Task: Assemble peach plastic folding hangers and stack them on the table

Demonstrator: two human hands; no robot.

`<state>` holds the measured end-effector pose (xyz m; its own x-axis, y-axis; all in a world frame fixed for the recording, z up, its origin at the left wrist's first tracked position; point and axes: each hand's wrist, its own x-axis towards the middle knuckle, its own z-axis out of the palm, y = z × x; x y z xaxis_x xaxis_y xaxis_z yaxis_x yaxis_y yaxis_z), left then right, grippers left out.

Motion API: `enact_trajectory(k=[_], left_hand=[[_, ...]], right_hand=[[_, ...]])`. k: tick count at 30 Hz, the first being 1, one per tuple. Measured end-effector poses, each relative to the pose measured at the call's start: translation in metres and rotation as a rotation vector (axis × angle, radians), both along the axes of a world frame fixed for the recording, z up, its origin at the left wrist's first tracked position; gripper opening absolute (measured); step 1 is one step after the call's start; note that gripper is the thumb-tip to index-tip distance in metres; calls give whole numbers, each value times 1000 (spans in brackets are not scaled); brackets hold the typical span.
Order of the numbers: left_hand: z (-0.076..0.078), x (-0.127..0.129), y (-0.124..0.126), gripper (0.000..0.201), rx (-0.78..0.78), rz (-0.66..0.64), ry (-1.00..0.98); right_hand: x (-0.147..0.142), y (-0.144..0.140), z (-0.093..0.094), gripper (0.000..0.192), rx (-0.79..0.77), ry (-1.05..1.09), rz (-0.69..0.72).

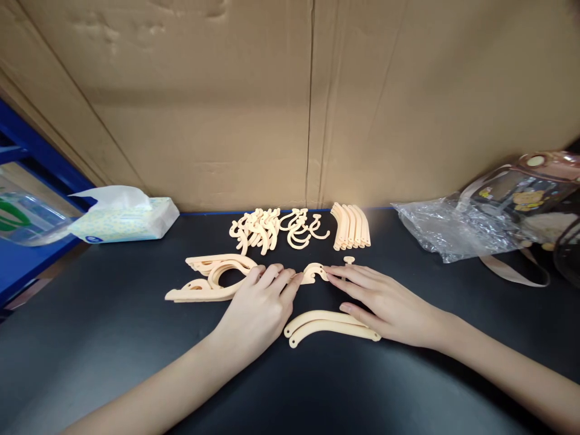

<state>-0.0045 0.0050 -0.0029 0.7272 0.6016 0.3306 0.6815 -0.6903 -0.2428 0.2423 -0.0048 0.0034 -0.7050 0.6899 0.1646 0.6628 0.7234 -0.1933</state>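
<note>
A small curved beige plastic piece (pixel 314 273) with holes lies on the black table between my hands. My left hand (pixel 263 305) is palm down with its fingers loosely apart, fingertips at the piece's left end. Its outer fingers overlap a set of folded beige hanger parts (pixel 203 295). My right hand (pixel 385 302) has its fingers stretched out, their tips touching the piece's right end; the thumb stays apart. A small peg with a flat head (pixel 348 260) stands out just behind the right fingers. Two curved hanger arms (pixel 328 324) lie nearer me, partly beneath the right hand.
At the back are a pile of small curved pieces (pixel 260 229), several loose hooks (pixel 299 229) and a row of stacked arms (pixel 351 226). A tissue pack (pixel 131 217) sits left, a clear plastic bag (pixel 453 226) right. Cardboard (pixel 226 121) walls off the back.
</note>
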Motion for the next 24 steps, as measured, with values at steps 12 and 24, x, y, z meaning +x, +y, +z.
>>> enact_trajectory(k=[12,24], left_hand=[[74,-75,26,67,-407,110,-4],[64,-139,29,84,-676,477,6]], right_hand=[[23,9,13,40,146,10,-84],[38,14,19,29,148,1,-94]])
